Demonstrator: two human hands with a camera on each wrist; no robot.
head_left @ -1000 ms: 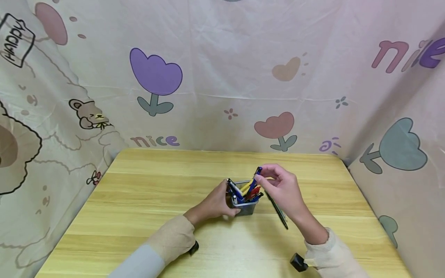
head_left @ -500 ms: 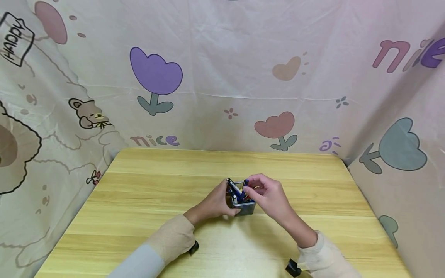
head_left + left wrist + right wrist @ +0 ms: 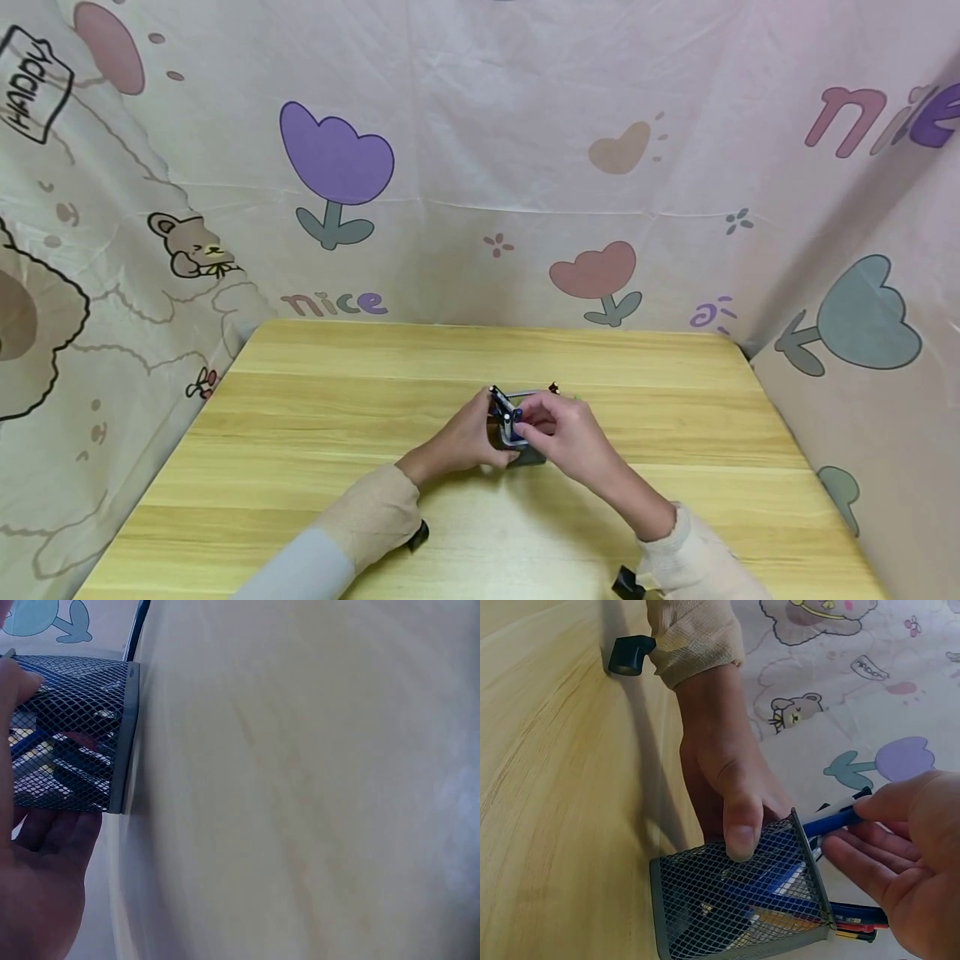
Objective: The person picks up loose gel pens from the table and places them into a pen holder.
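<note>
A dark wire-mesh pen holder point(image 3: 735, 896) full of pens stands on the wooden table. My left hand point(image 3: 468, 433) grips its side, with the thumb across the mesh in the right wrist view. At the holder's mouth, my right hand point(image 3: 566, 433) pinches the upper end of a blue pen point(image 3: 831, 822) between thumb and fingers. The pen's lower part is inside the mesh. A black pen point(image 3: 501, 400) leans out at the left corner. More pens, with red and yellow among them, show through the mesh in the left wrist view, beside the curled left fingers point(image 3: 64, 829).
In the left wrist view a thin dark stick point(image 3: 137, 630) lies beyond the holder. A black block point(image 3: 628, 583) hangs at the right cuff and another point(image 3: 418, 535) at the left cuff. A printed cloth point(image 3: 465, 167) rises behind the table point(image 3: 300, 467).
My right hand has moved left and down with the blue pen, which has sunk deeper into the holder. The left hand and the holder have stayed in place.
</note>
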